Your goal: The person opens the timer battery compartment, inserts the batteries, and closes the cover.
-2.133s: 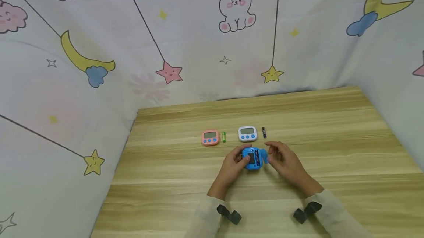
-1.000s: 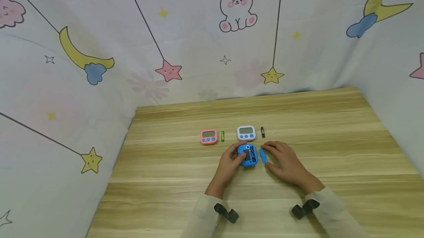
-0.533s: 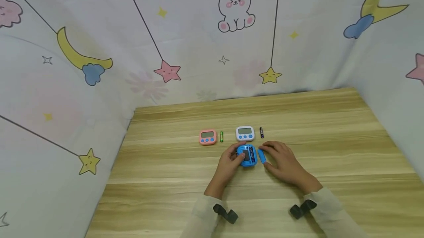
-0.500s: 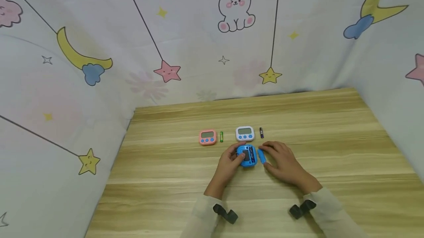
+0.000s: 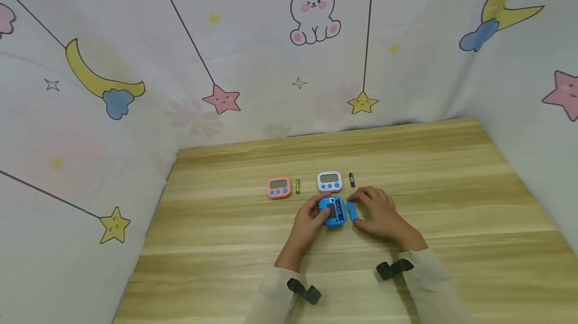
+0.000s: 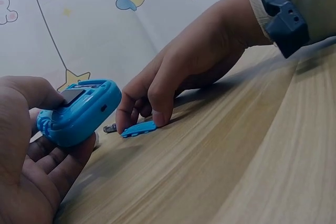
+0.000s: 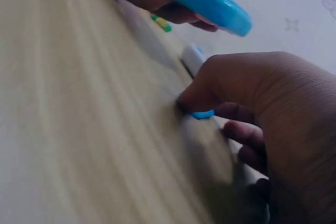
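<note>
My left hand (image 5: 307, 222) grips a blue digital timer (image 5: 340, 219) with its back facing up, the thumb across the back. A dark battery (image 5: 339, 209) lies in the uncovered slot on that back. In the left wrist view the timer (image 6: 86, 116) is tilted and held above the table. Just right of it, my right hand (image 5: 378, 213) pinches a small blue battery cover (image 5: 352, 211) by its two ends between thumb and fingers. The cover (image 6: 139, 128) lies low at the table surface, apart from the timer. In the right wrist view most of the cover (image 7: 203, 114) is hidden behind the thumb.
Behind the hands lie a pink timer (image 5: 279, 188), a green battery (image 5: 297, 186), a white timer (image 5: 329, 182) and another dark battery (image 5: 351, 179) on the wooden table (image 5: 217, 244). A patterned cloth (image 5: 253, 53) surrounds the table's back and sides.
About two seconds ago the cover was up against the timer's right edge. My right hand has since brought it down to the table beside the timer. Recently, the right forearm shifted slightly left.
</note>
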A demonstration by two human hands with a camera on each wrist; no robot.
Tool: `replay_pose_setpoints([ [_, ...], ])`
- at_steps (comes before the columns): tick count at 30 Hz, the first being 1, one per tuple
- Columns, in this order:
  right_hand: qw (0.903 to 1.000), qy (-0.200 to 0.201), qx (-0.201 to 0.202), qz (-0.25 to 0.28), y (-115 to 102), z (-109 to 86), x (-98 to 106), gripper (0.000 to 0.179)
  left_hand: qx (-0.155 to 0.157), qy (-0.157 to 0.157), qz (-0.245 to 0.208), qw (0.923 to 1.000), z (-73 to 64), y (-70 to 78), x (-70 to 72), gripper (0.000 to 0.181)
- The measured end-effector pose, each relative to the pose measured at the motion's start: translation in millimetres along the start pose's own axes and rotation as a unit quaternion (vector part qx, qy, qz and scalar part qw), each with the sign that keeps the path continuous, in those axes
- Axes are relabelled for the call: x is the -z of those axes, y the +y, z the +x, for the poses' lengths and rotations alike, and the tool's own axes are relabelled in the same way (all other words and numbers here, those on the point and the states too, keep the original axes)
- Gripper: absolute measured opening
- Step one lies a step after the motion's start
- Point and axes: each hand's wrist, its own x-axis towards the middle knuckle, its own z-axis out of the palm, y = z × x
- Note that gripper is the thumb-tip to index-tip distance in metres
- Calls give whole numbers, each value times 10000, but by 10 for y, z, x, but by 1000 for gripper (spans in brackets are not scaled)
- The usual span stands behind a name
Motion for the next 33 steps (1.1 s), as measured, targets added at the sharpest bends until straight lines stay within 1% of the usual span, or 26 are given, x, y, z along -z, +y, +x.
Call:
replay_pose_setpoints([
  [4, 9998, -108, -154, 111, 17, 49, 7, 47, 56, -12, 11, 10000, 27, -13, 19, 39],
  [8, 9998, -59, -80, 171, 46, 56, 30, 46, -8, -154, -94, 9998, 44, 19, 22, 41],
  [11, 9998, -36, -11, 192, 62, 35, 47, 46, -58, -266, -138, 9995, 1, 144, 3, 41],
  [15, 9997, -23, 94, 211, 87, 10, 32, 46, 62, -303, -95, 9995, -74, 280, -20, 41],
  [18, 9995, -7, 205, 255, 89, 20, 9, 46, 113, -266, -27, 9996, -94, 290, -11, 41],
  [20, 9992, -6, 262, 292, 79, 38, -1, 47, 76, -240, 11, 9997, -97, 292, 3, 40],
  [26, 9992, -70, 210, 333, 59, 69, -12, 50, 64, -293, 8, 9995, -81, 284, 26, 40],
  [30, 9989, -27, 240, 408, 64, 83, -15, 48, 35, -300, -7, 9995, -64, 278, 18, 40],
  [33, 9982, 27, 211, 562, 67, 91, -7, 48, 69, -255, 22, 9996, -45, 275, 6, 40],
])
